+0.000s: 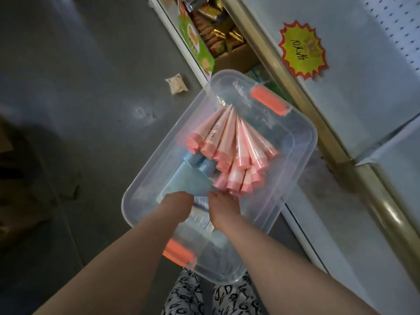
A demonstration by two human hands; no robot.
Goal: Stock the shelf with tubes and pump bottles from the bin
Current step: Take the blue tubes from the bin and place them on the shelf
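Down on the gray floor point(75, 92), both hands, left point(176, 202) and right point(221, 206), dig in the clear bin point(302, 142), grip hidden, so grab a few pink tubes point(229, 142) snugly

Dim scene, low light. Dark grey concrete floor point(79, 92) fills the left, scuffed, with one pale crumpled wrapper point(176, 84) lying on it far left of centre. White metal shelving unit point(354, 92) runs diagonally down the right side, edged by a brass-coloured metal rail point(284, 71). Yellow starburst price sticker with red border point(303, 51) stuck on the white panel. Far top: open brown cardboard box of foil-wrapped snacks point(218, 35) on the bottom shelf, green printed carton point(195, 44) just beside it.
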